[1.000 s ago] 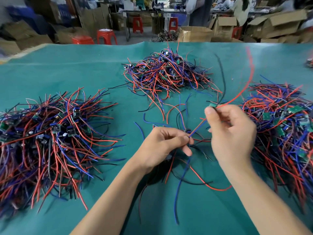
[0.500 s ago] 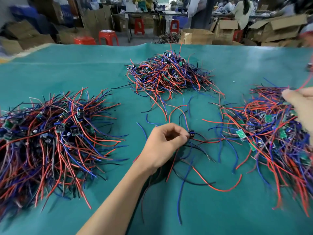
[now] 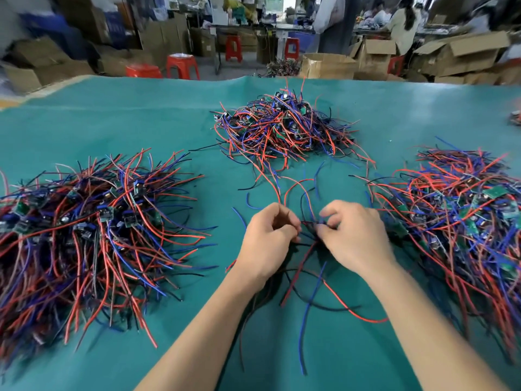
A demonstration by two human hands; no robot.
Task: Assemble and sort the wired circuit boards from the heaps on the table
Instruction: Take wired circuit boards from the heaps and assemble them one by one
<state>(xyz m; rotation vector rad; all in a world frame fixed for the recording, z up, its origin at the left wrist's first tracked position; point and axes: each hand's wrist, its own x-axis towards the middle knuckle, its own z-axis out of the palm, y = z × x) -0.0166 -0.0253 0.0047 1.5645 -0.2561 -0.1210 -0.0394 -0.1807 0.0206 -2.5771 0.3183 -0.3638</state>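
Three heaps of small green circuit boards with red, blue and black wires lie on the teal table (image 3: 112, 119): a left heap (image 3: 93, 230), a far middle heap (image 3: 282, 125) and a right heap (image 3: 462, 218). Between them, close to me, a small bundle of wired parts (image 3: 308, 266) trails loose wires toward me. My left hand (image 3: 267, 244) pinches this bundle from the left with curled fingers. My right hand (image 3: 352, 235) pinches it from the right, fingertips almost meeting the left hand's. The part between the fingertips is mostly hidden.
Loose wires from the far middle heap spread down toward my hands. Beyond the table's far edge stand cardboard boxes (image 3: 327, 66) and red stools (image 3: 181, 66), with people at other benches. A few more wired parts show at the table's right edge (image 3: 516, 117).
My right hand left the right heap and came back to the middle, where it now pinches the bundle beside my left hand. The left hand has stayed in place.
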